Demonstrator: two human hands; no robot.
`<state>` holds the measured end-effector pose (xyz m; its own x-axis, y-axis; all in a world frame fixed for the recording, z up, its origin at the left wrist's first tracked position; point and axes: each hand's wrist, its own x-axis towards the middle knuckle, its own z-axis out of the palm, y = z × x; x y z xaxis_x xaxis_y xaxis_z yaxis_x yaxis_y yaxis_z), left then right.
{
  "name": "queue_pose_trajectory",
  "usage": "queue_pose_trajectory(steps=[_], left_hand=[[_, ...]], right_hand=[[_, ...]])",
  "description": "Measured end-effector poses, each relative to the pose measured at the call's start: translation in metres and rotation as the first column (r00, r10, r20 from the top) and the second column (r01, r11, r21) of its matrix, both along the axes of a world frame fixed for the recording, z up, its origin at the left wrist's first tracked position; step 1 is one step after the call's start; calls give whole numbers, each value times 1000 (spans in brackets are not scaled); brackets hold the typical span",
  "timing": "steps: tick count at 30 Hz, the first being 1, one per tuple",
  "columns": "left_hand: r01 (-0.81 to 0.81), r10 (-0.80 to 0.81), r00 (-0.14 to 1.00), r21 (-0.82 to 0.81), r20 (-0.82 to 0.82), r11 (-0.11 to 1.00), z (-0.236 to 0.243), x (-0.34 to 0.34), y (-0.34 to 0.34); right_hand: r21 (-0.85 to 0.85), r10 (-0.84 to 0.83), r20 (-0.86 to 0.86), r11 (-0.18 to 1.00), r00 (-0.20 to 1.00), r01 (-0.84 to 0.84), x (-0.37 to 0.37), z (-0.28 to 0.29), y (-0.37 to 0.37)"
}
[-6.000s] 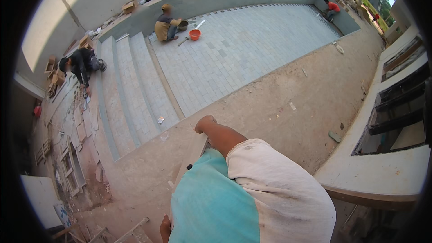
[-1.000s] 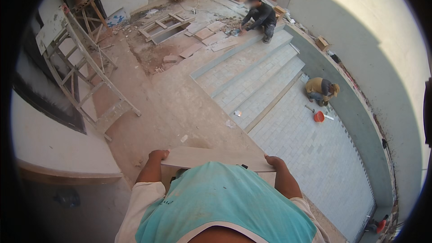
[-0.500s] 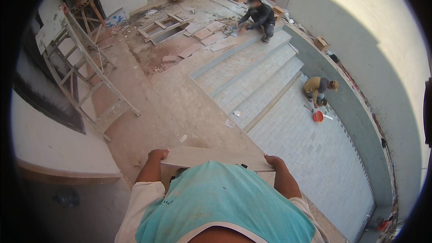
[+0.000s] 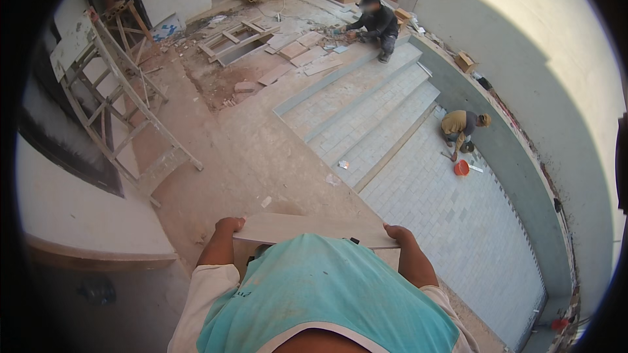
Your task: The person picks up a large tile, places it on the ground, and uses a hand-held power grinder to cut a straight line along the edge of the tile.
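Holding the pale board (image 4: 307, 228) at six o'clock, we pinch its ends, left hand (image 4: 229, 225) at eight, right hand (image 4: 398, 233) at four, fingers (image 4: 390, 227) partly hidden; it appears lifted, not yet set down.

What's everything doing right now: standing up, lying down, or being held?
Pale board: held up at both ends
Left hand: gripping the board's left end
Right hand: gripping its right end
Ladder: standing at a slant
Wooden frame: lying down
Red bucket: standing on the tiles
Worker in black: crouching
Worker in brown and grey: squatting near the bucket
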<state>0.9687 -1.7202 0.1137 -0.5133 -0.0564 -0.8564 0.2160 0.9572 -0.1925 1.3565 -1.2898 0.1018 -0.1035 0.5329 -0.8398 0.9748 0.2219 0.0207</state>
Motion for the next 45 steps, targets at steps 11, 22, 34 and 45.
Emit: queue_pose_trajectory(steps=[11, 22, 34, 45], left_hand=[[-25, 25, 1000, 8, 7, 1000, -6, -4, -5], [-72, 70, 997, 41, 29, 997, -7, -2, -10], [-59, 59, 998, 25, 18, 998, -6, -9, -4], [-39, 39, 999, 12, 12, 999, -4, -8, 2]], right_hand=[[-5, -24, 28, 1000, 999, 24, -9, 1, 1], [14, 0, -22, 1000, 1000, 0, -10, 18, -7], [9, 15, -37, 1000, 999, -15, -17, 17, 0], [16, -11, 9, 1000, 1000, 11, -8, -8, 9]])
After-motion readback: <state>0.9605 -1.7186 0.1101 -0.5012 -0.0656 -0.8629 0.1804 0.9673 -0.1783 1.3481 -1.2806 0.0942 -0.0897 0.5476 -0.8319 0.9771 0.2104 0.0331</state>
